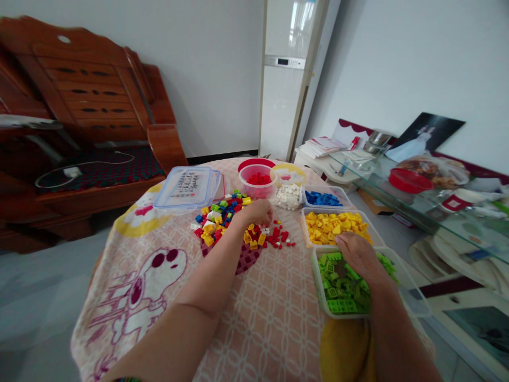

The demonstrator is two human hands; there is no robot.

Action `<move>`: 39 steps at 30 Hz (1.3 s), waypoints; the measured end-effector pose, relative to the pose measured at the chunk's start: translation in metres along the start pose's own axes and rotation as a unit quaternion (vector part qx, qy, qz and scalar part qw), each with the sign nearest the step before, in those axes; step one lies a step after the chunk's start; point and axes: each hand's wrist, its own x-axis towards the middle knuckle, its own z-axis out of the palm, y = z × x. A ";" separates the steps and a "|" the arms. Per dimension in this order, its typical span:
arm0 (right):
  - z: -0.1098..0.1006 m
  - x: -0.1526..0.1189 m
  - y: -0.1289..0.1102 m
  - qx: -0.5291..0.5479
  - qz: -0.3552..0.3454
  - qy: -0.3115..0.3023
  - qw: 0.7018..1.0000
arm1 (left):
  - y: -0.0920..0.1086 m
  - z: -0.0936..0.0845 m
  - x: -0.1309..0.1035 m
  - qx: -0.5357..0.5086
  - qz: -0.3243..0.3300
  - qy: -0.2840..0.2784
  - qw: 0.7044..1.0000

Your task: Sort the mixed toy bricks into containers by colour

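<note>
My left hand is at the right side of a mixed pile of toy building bricks, fingers curled down among them; what they hold is hidden. On the right, my right hand reaches over the box of green bricks to the near edge of the box of yellow bricks. Its fingers are drawn together at the yellow bricks, and I cannot make out what is between them. Small red bricks lie loose just right of my left hand.
A round tub of red bricks, a heap of white bricks and a box of blue bricks stand at the back. Clear lids lie back left on the patterned tablecloth. A glass shelf is on the right.
</note>
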 end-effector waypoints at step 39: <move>-0.002 0.000 -0.001 -0.018 -0.001 -0.013 1.000 | -0.010 0.017 0.041 -0.353 0.092 0.313 0.877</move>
